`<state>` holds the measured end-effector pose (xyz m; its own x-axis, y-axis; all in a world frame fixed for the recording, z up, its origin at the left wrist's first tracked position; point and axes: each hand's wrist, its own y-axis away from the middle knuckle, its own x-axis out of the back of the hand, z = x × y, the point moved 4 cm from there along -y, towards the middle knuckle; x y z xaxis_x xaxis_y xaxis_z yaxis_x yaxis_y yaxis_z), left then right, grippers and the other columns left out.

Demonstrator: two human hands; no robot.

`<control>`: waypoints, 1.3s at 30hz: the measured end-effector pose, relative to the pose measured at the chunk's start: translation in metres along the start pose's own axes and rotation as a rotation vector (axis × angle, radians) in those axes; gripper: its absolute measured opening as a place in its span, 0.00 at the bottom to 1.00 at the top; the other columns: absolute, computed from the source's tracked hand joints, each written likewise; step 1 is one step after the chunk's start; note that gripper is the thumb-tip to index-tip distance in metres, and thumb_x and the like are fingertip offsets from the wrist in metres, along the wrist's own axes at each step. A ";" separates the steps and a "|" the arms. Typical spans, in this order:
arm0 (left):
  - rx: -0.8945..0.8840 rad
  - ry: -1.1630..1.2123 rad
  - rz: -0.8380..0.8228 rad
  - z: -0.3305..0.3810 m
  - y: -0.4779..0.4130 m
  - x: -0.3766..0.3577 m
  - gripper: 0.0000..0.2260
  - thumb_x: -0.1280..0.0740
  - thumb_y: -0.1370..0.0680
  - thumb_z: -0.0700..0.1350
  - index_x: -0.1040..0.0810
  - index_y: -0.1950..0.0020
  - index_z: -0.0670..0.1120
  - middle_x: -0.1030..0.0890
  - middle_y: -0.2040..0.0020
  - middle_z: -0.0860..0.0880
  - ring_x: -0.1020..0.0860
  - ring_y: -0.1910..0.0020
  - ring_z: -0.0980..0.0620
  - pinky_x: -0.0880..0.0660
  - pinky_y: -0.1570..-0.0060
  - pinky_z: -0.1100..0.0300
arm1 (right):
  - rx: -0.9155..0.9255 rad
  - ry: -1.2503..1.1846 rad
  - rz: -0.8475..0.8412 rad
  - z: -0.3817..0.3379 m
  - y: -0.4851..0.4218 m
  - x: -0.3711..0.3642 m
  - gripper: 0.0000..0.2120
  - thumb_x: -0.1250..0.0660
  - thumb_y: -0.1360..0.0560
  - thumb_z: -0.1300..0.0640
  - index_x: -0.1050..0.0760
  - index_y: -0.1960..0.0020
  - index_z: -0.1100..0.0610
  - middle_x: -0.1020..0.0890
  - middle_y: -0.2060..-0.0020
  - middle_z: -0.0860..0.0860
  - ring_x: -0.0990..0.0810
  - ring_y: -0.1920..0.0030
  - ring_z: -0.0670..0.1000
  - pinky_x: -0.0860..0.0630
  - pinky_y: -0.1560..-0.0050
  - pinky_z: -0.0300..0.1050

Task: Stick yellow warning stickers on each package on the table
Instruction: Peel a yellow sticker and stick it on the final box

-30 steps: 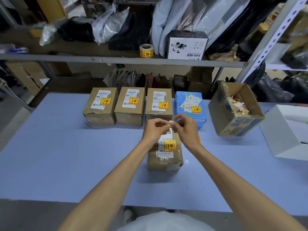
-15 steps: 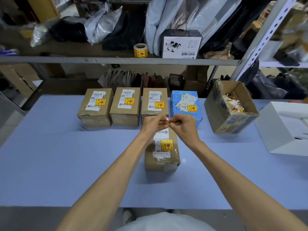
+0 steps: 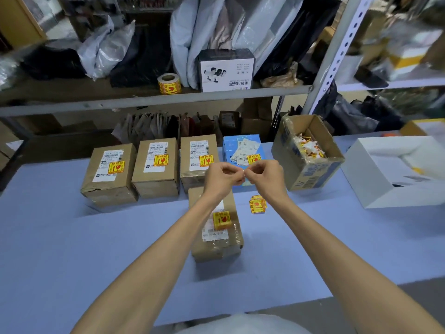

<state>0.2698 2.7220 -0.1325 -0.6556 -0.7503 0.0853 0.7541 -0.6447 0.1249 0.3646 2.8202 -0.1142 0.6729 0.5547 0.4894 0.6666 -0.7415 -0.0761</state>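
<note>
Lying nearest the person on the blue table (image 3: 72, 237), a brown taped package (image 3: 218, 247) is already wearing a yellow warning sticker (image 3: 221, 220) on its top. Over its far end the left hand (image 3: 222, 179) and right hand (image 3: 267, 178) are meeting with fingers curled, both pinching a small pale scrap (image 3: 244, 177) too tiny to identify. Just right of the package, a loose stack of stickers (image 3: 258, 204) is lying on the table. Farther back, three brown packages (image 3: 156, 179) and a blue package (image 3: 231, 145) are standing side by side in a row, each carrying a yellow sticker. To their right, an open cardboard box (image 3: 310, 172) is holding crumpled white, yellow and red paper scraps (image 3: 309, 147). An open white box (image 3: 385, 196) is sitting at the far right, its contents unclear. On the shelf (image 3: 154, 100) behind, a sticker roll (image 3: 169, 83) is standing.
</note>
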 end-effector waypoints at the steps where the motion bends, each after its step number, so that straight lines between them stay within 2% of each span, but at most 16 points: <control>1: -0.047 -0.076 0.009 0.007 -0.005 -0.012 0.01 0.27 0.28 0.36 0.17 0.59 0.40 0.16 0.64 0.44 0.17 0.64 0.50 0.18 0.58 0.58 | 0.000 0.028 0.046 0.002 -0.003 0.010 0.04 0.30 0.29 0.60 0.17 0.61 0.60 0.18 0.70 0.50 0.20 0.68 0.47 0.22 0.64 0.44; 4: -0.176 -0.202 0.021 0.029 -0.022 -0.048 0.01 0.27 0.28 0.39 0.16 0.59 0.42 0.16 0.65 0.47 0.17 0.63 0.51 0.18 0.60 0.57 | -0.027 -0.080 0.120 0.012 -0.012 0.040 0.06 0.31 0.27 0.59 0.16 0.59 0.58 0.16 0.68 0.51 0.18 0.66 0.48 0.20 0.63 0.42; 6: -0.236 -0.241 0.001 0.040 -0.032 -0.071 0.02 0.27 0.28 0.40 0.15 0.58 0.42 0.16 0.64 0.47 0.17 0.63 0.52 0.19 0.60 0.56 | -0.036 -0.154 0.170 0.019 -0.019 0.061 0.06 0.31 0.26 0.60 0.16 0.56 0.59 0.16 0.66 0.51 0.17 0.64 0.46 0.20 0.62 0.39; 9: -0.261 -0.238 -0.146 0.051 -0.045 -0.108 0.05 0.29 0.26 0.41 0.14 0.53 0.44 0.15 0.61 0.49 0.17 0.59 0.55 0.20 0.55 0.59 | -0.049 -0.183 0.291 0.027 -0.034 0.098 0.05 0.31 0.26 0.63 0.16 0.56 0.59 0.16 0.65 0.50 0.19 0.65 0.40 0.24 0.63 0.31; 13: -0.085 -0.079 -0.363 0.058 -0.075 -0.155 0.12 0.34 0.26 0.36 0.16 0.45 0.41 0.16 0.50 0.45 0.19 0.46 0.50 0.23 0.43 0.57 | -0.144 -0.258 0.402 0.052 -0.064 0.140 0.03 0.29 0.29 0.62 0.17 0.60 0.57 0.16 0.65 0.52 0.17 0.60 0.50 0.20 0.56 0.43; 14: -0.084 -0.110 -0.392 0.061 -0.082 -0.166 0.13 0.35 0.26 0.35 0.17 0.44 0.42 0.16 0.48 0.45 0.19 0.47 0.50 0.24 0.44 0.60 | -0.162 -0.231 0.421 0.059 -0.071 0.148 0.02 0.28 0.30 0.61 0.17 0.60 0.57 0.16 0.65 0.51 0.16 0.60 0.50 0.20 0.56 0.44; 16: -0.192 -0.345 -0.361 0.072 -0.092 -0.182 0.13 0.35 0.26 0.37 0.16 0.45 0.44 0.16 0.49 0.47 0.20 0.53 0.55 0.24 0.52 0.64 | -0.171 -0.127 0.442 0.069 -0.082 0.162 0.02 0.27 0.32 0.61 0.17 0.59 0.57 0.16 0.65 0.49 0.17 0.61 0.46 0.21 0.57 0.41; 17: -0.293 -0.513 -0.330 0.080 -0.097 -0.190 0.12 0.34 0.26 0.39 0.16 0.46 0.45 0.16 0.49 0.48 0.20 0.53 0.54 0.24 0.53 0.62 | -0.159 -0.077 0.433 0.072 -0.088 0.167 0.03 0.28 0.32 0.62 0.18 0.59 0.57 0.16 0.65 0.48 0.17 0.61 0.45 0.22 0.57 0.40; 19: -0.469 -0.812 -0.323 0.092 -0.106 -0.205 0.12 0.33 0.27 0.41 0.18 0.45 0.47 0.17 0.47 0.47 0.21 0.49 0.49 0.23 0.49 0.54 | -0.122 0.009 0.394 0.076 -0.101 0.176 0.05 0.30 0.32 0.65 0.18 0.59 0.57 0.17 0.65 0.49 0.18 0.61 0.47 0.22 0.56 0.41; 22: -0.517 -1.083 -0.391 0.097 -0.122 -0.221 0.08 0.34 0.27 0.41 0.19 0.49 0.47 0.19 0.47 0.44 0.22 0.47 0.43 0.24 0.51 0.49 | -0.087 0.158 0.339 0.084 -0.121 0.185 0.08 0.33 0.31 0.67 0.18 0.56 0.58 0.15 0.61 0.53 0.18 0.57 0.51 0.22 0.50 0.45; 24: -0.518 -1.197 -0.412 0.095 -0.133 -0.229 0.05 0.34 0.27 0.39 0.22 0.53 0.44 0.19 0.49 0.43 0.22 0.49 0.41 0.23 0.54 0.49 | -0.092 0.223 0.286 0.089 -0.134 0.188 0.10 0.35 0.30 0.68 0.17 0.52 0.60 0.15 0.57 0.55 0.18 0.52 0.53 0.25 0.49 0.42; 26: -0.505 -1.224 -0.409 0.093 -0.139 -0.233 0.06 0.34 0.27 0.39 0.21 0.52 0.41 0.18 0.50 0.42 0.21 0.50 0.41 0.23 0.55 0.50 | -0.084 0.332 0.187 0.091 -0.143 0.187 0.13 0.38 0.28 0.68 0.18 0.48 0.63 0.15 0.52 0.58 0.19 0.48 0.57 0.26 0.47 0.43; 29: -0.418 -1.179 -0.397 0.084 -0.141 -0.229 0.10 0.34 0.26 0.40 0.19 0.46 0.43 0.18 0.49 0.43 0.21 0.49 0.42 0.24 0.54 0.52 | -0.079 0.399 0.109 0.091 -0.147 0.182 0.16 0.43 0.28 0.70 0.23 0.43 0.67 0.18 0.47 0.63 0.23 0.44 0.63 0.25 0.43 0.56; 32: -0.326 -1.087 -0.337 0.072 -0.131 -0.207 0.13 0.33 0.27 0.42 0.20 0.43 0.45 0.19 0.46 0.44 0.21 0.46 0.42 0.25 0.50 0.52 | -0.031 0.385 0.085 0.086 -0.139 0.162 0.18 0.39 0.27 0.66 0.26 0.37 0.62 0.20 0.42 0.58 0.23 0.41 0.59 0.26 0.40 0.53; 35: -0.211 -1.000 -0.285 0.045 -0.114 -0.166 0.12 0.33 0.26 0.43 0.21 0.44 0.44 0.19 0.46 0.44 0.22 0.46 0.43 0.24 0.48 0.50 | 0.035 0.353 -0.037 0.072 -0.125 0.114 0.15 0.37 0.27 0.63 0.24 0.40 0.61 0.19 0.46 0.57 0.22 0.44 0.58 0.25 0.44 0.54; 39: -0.030 -0.946 -0.107 0.009 -0.081 -0.093 0.13 0.34 0.26 0.41 0.20 0.43 0.44 0.19 0.45 0.43 0.22 0.44 0.43 0.25 0.50 0.53 | -0.018 0.277 -0.226 0.056 -0.093 0.037 0.14 0.36 0.27 0.62 0.24 0.42 0.61 0.19 0.46 0.57 0.21 0.45 0.58 0.24 0.44 0.53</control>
<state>0.2690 2.8456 -0.1416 -0.4704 -0.2661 0.8414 0.6803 -0.7166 0.1537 0.3456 2.9304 -0.1381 0.3950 0.5837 0.7094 0.7810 -0.6200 0.0753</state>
